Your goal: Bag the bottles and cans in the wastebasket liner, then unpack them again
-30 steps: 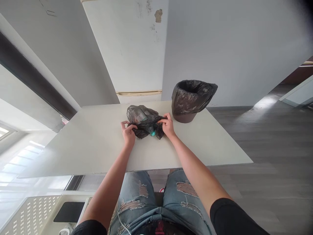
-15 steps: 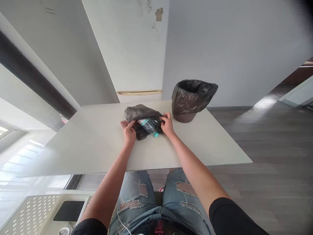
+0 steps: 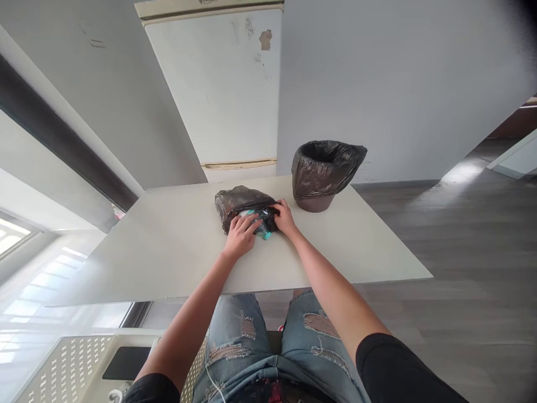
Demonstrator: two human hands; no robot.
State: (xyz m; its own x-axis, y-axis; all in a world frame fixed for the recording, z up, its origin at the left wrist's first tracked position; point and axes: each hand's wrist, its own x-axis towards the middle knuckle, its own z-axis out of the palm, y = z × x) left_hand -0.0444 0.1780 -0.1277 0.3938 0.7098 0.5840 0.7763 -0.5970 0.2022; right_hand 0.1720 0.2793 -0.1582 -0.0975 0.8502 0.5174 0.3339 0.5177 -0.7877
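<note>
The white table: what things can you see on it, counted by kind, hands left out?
Bottle: 1 visible, partly inside a loose bag
Bin: 1, with a bag liner
Bags: 2, the loose bag and the bag liner
Total: 4

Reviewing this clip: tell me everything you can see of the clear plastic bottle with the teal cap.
The clear plastic bottle with the teal cap looks thin-walled and glossy, with its cap on and a white-and-teal band partly showing. It lies tilted, cap toward the person, partly inside the crumpled, dark translucent plastic bag on the white flat-topped table. The left hand's fingers lie over it; whether the right hand touches it is unclear. Its base and any contents are hidden.
</note>
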